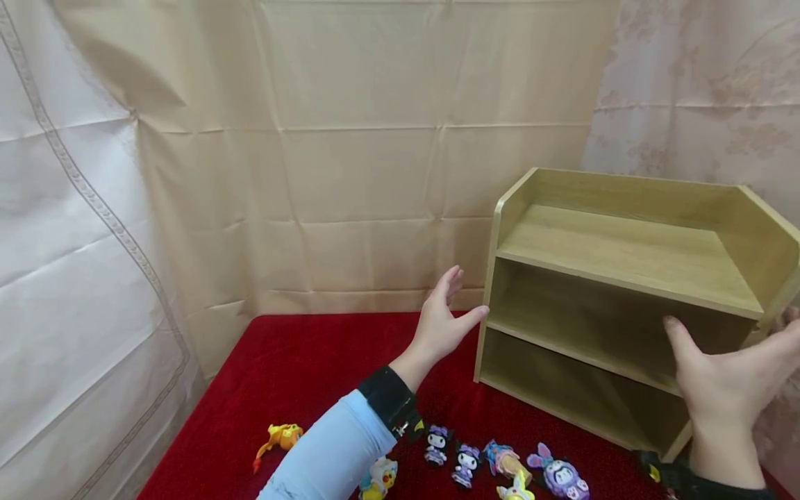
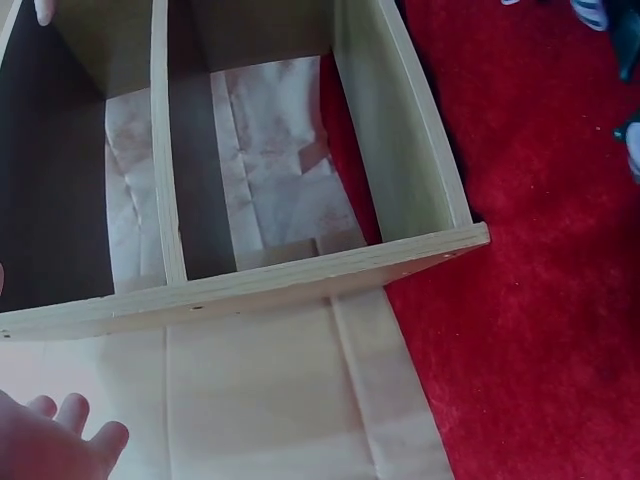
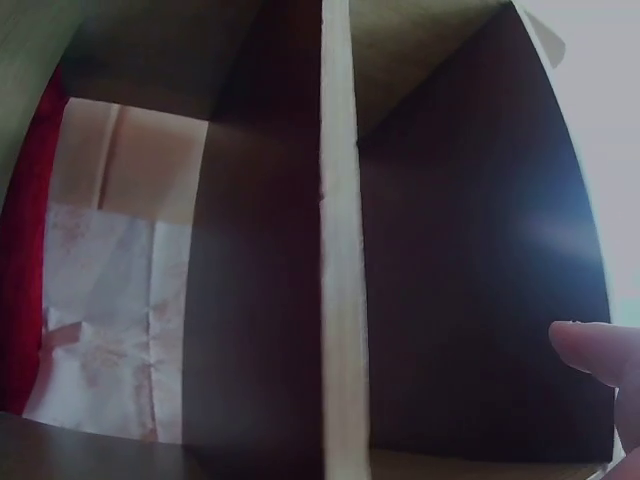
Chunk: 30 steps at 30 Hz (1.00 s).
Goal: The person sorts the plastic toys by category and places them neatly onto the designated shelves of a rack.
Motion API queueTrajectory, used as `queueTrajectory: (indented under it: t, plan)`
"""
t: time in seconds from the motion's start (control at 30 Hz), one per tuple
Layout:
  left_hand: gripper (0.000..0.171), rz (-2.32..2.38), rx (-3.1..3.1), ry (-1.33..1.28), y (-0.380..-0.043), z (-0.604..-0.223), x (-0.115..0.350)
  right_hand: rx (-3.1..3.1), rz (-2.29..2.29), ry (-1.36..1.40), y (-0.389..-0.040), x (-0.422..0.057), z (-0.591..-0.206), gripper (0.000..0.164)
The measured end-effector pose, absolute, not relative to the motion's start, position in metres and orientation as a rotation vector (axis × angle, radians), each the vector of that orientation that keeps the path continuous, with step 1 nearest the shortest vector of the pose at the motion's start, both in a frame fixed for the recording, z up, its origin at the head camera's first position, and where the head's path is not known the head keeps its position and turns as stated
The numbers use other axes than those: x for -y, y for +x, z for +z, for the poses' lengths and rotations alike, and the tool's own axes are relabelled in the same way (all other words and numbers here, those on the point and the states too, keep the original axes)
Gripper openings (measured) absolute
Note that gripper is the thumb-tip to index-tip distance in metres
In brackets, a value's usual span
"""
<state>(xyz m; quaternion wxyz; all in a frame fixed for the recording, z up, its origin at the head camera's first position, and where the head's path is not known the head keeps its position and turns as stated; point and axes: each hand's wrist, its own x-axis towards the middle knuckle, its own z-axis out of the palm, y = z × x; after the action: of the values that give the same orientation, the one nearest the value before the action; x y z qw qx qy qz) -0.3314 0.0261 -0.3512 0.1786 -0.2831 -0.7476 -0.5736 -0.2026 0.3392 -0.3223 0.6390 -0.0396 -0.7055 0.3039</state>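
Observation:
A small wooden shelf [image 1: 625,271] with an upper tray and two open compartments stands on the right of the red cloth. My left hand [image 1: 437,326] is beside its left side panel, thumb and fingers spread. In the head view the thumb tip overlaps that panel's edge; I cannot tell if it touches. The left wrist view shows fingertips [image 2: 75,415] apart from the wood. My right hand [image 1: 728,375] is at the shelf's right side, its thumb raised in front of the compartments and its other fingers partly cut off by the frame. Neither hand holds anything.
Several small toy figures lie along the near edge of the red cloth [image 1: 325,354], among them a purple rabbit-eared figure [image 1: 560,479], a black-and-white one [image 1: 436,444] and an orange one [image 1: 284,436]. Beige curtains [image 1: 350,173] hang behind, white fabric [image 1: 81,278] at left.

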Motion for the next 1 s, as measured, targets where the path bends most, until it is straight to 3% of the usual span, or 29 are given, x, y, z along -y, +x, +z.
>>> queueTrajectory:
  t: [0.17,0.37,0.63,1.0]
  plan:
    - [0.076,-1.592,2.130,-0.790,-0.336,-0.351,-0.039,1.620,0.781,-0.108,-0.206,-0.349,-0.327,0.101]
    - [0.071,-1.576,2.156,-0.751,-0.342,-0.354,-0.051,1.667,0.926,-0.336,-0.215,-0.363,-0.343,0.091]
    - [0.066,-1.613,2.218,-0.709,-0.347,-0.355,-0.064,1.709,0.994,-0.565,-0.217,-0.369,-0.350,0.066]
    - [0.042,-1.594,2.268,-0.642,-0.356,-0.353,-0.072,1.749,1.004,-0.663,-0.224,-0.374,-0.358,0.050]
